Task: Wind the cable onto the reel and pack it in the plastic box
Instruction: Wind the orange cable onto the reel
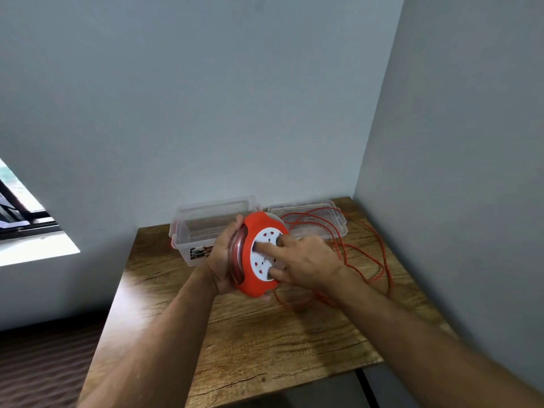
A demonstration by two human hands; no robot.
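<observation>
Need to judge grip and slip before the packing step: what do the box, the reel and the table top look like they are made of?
Plastic box: clear, glossy thin plastic; you can see through its walls.
Reel: smooth moulded plastic, orange body with a white socket face, matte sheen.
Table: wood or wood-look laminate; grain lines show, slight gloss, cannot tell which.

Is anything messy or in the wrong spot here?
Yes. The orange cable sprawls in loose loops over the table and across the lid, not yet wound on the reel. The left hand holds the reel; the right hand presses its white face. The plastic box stands open.
</observation>
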